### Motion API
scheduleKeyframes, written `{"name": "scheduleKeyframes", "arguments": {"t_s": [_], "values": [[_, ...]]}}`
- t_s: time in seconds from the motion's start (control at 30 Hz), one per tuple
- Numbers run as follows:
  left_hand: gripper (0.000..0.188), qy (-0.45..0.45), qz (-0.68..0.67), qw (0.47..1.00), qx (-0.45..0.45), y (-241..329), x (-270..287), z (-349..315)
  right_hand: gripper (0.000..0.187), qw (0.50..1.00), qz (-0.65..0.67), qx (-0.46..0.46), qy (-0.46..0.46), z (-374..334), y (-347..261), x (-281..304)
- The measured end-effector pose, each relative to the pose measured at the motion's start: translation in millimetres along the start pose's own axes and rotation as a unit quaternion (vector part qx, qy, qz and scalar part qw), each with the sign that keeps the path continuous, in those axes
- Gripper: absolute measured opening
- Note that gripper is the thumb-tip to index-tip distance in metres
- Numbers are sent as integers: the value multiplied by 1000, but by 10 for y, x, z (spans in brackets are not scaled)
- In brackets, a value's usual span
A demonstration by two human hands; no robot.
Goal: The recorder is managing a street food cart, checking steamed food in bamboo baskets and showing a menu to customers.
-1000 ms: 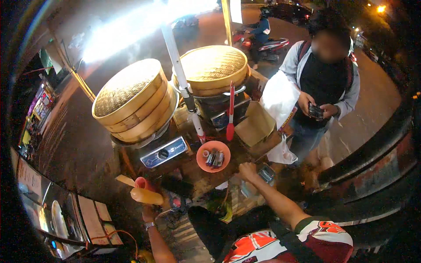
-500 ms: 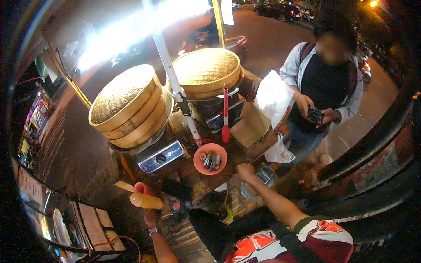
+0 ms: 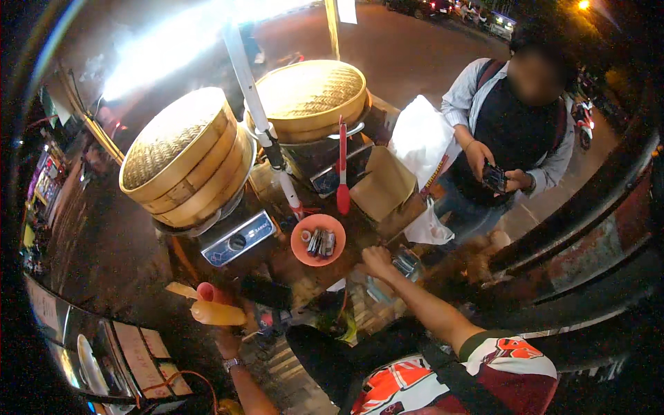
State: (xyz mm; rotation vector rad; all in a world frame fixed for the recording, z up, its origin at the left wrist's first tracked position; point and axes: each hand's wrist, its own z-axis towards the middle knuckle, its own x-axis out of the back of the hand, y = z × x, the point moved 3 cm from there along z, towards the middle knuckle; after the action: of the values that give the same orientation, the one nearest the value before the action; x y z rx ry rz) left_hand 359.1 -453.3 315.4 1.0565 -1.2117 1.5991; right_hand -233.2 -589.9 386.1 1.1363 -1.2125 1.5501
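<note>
While the left hand is clenched around squeeze bottles at the lower left, an orange-yellow bottle lying nearly level with its tip toward the left and a red bottle just behind it, the right hand reaches forward over the cluttered tabletop, fingers curled down onto small things near its front edge; what it grips, if anything, I cannot tell, since the spot is dark and blurred. Just to the left of that hand sits an orange plate carrying a few small dark and silvery items. Beyond the plate a red-handled tool hangs upright against a metal steamer base. Two large round bamboo steamers stand at the back: the left steamer is a tilted stack over a burner with a dial, the right steamer has a woven lid. A white pole rises between them. To the right of the steamers lie brown paper bags and white plastic bags. Across the tabletop stands another person in a light shirt and dark vest, holding a dark phone in both hands.
</note>
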Motion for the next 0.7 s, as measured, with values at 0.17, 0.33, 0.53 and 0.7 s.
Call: {"name": "scheduleKeyframes", "arguments": {"t_s": [0.17, 0.33, 0.53, 0.7], "values": [[66, -27, -32, 999, 33, 81, -216, 180, 44, 999, -18, -33, -21, -30, 100, 104], [72, -126, -44, 988, 77, -189, -384, -10, 45, 998, 5, -29, -51, 20, -73, 168], [69, -45, -107, 990, 79, -96, -126, -5, 46, 999, -12, -26, -42, 40, 7, 121], [74, -120, -94, 987, 56, -15, -107, 102, 46, 998, -18, -41, -33, -10, 85, 23]]}}
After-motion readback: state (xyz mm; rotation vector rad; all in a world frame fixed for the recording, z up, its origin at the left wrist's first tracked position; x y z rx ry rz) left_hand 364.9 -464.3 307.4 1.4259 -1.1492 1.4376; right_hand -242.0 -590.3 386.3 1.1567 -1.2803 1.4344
